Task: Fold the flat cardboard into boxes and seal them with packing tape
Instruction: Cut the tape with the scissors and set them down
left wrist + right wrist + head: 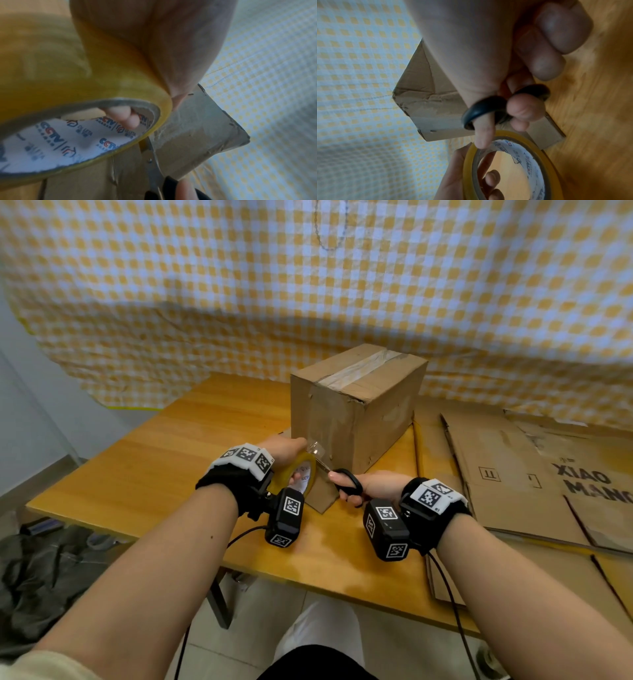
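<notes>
A folded cardboard box point(356, 405) stands on the wooden table point(154, 474), with clear tape along its top seam. My left hand point(291, 451) grips a yellowish tape roll point(298, 474) at the box's near lower face, fingers curled through its core point(123, 117). A strip of tape point(315, 448) runs from the roll up to the box. My right hand point(370, 486) holds black-handled scissors point(347, 479), thumb and fingers through the loops point(481, 108). The blades point(150, 159) meet the strip between roll and box. A loose cardboard flap point(322, 491) lies under the hands.
Flat cardboard sheets point(531, 474) with printed letters are stacked on the table's right side. A yellow-and-white checked cloth point(308, 285) hangs behind the table. Dark bags point(44, 577) lie on the floor at left. Cables from the wrist cameras hang below the near table edge.
</notes>
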